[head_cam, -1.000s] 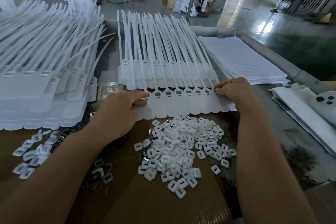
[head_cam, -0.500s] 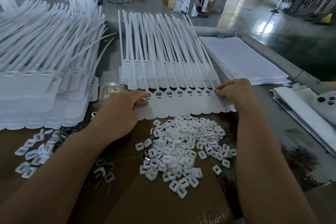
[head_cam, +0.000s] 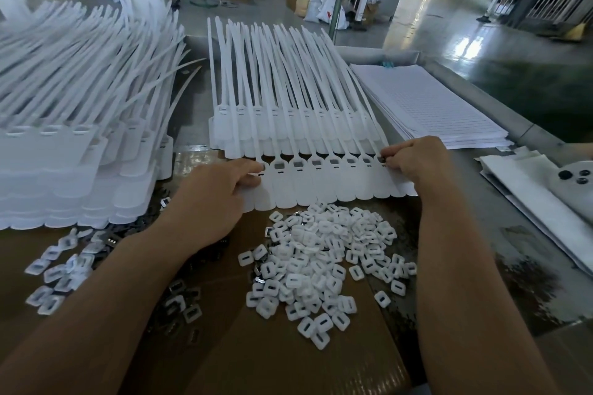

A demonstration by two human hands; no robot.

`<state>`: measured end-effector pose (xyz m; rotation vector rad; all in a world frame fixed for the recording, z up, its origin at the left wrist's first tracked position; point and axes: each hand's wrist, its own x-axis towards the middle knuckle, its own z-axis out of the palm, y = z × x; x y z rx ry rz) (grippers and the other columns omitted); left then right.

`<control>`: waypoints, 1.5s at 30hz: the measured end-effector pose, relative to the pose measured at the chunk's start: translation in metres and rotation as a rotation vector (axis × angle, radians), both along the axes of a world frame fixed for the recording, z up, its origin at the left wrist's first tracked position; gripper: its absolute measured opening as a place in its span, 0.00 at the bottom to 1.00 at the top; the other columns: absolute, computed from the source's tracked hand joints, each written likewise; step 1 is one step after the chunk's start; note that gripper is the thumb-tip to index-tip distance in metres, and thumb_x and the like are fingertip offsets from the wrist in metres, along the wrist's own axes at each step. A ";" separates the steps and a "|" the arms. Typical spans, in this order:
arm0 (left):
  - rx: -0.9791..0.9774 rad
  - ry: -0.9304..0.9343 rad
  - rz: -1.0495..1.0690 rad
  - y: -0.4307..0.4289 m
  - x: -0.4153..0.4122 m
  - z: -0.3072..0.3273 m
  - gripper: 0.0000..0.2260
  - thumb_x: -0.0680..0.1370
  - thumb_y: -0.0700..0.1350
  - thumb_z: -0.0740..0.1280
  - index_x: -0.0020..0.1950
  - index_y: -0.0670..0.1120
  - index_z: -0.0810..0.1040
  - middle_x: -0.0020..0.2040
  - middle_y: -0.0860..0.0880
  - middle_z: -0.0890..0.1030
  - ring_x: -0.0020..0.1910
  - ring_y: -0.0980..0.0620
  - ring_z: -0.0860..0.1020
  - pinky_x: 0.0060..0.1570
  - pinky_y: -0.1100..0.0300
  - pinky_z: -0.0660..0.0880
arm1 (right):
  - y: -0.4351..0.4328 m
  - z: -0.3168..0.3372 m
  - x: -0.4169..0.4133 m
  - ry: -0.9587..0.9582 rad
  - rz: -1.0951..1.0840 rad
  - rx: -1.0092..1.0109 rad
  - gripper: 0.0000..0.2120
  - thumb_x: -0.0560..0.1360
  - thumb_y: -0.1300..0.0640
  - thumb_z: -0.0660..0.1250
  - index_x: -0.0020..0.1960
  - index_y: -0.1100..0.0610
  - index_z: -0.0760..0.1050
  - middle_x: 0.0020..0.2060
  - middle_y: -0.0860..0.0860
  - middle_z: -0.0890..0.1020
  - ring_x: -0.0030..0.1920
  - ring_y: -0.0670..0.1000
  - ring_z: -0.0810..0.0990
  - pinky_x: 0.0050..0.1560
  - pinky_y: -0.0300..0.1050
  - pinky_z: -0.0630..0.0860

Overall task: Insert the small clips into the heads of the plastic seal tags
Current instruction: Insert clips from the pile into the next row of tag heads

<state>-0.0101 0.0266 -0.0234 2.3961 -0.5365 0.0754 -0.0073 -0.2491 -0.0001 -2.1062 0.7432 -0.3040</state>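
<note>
Your left hand (head_cam: 208, 202) and right hand (head_cam: 417, 160) pinch both ends of the tag row (head_cam: 321, 181) so it lies flat by the clips (head_cam: 321, 260).

Seen from the wearer's own head: two forearms, uncovered from elbow to wrist, ending in a bare left hand (head_cam: 208, 202) and bare right hand (head_cam: 417, 161).

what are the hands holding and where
The front row of seal tags: left hand pinches its left end, right hand its right end, at the heads.
</note>
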 end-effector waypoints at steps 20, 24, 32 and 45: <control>0.016 0.019 0.017 -0.005 -0.006 0.001 0.29 0.70 0.28 0.56 0.66 0.52 0.71 0.59 0.55 0.78 0.63 0.57 0.70 0.59 0.68 0.62 | -0.005 -0.007 -0.003 -0.009 -0.043 0.039 0.09 0.71 0.67 0.68 0.36 0.56 0.79 0.28 0.43 0.77 0.35 0.41 0.75 0.45 0.38 0.72; 0.014 0.022 0.016 -0.005 -0.006 0.001 0.29 0.71 0.28 0.56 0.66 0.52 0.71 0.59 0.55 0.78 0.64 0.56 0.69 0.61 0.66 0.62 | -0.006 -0.008 -0.002 0.009 -0.042 0.013 0.09 0.70 0.65 0.70 0.34 0.54 0.78 0.30 0.44 0.78 0.38 0.43 0.75 0.47 0.40 0.71; 0.011 0.023 0.012 -0.005 -0.006 0.001 0.29 0.71 0.28 0.56 0.66 0.52 0.71 0.58 0.56 0.78 0.63 0.56 0.70 0.58 0.67 0.63 | -0.007 -0.008 -0.002 -0.079 -0.065 -0.064 0.09 0.72 0.60 0.67 0.34 0.53 0.76 0.30 0.45 0.75 0.34 0.45 0.73 0.36 0.38 0.67; 0.017 0.020 0.023 -0.007 -0.005 0.002 0.26 0.73 0.29 0.56 0.66 0.51 0.71 0.58 0.55 0.78 0.61 0.58 0.70 0.55 0.72 0.61 | 0.086 0.024 -0.026 -0.023 0.938 -0.198 0.04 0.70 0.59 0.71 0.40 0.51 0.79 0.36 0.42 0.81 0.38 0.39 0.80 0.42 0.30 0.75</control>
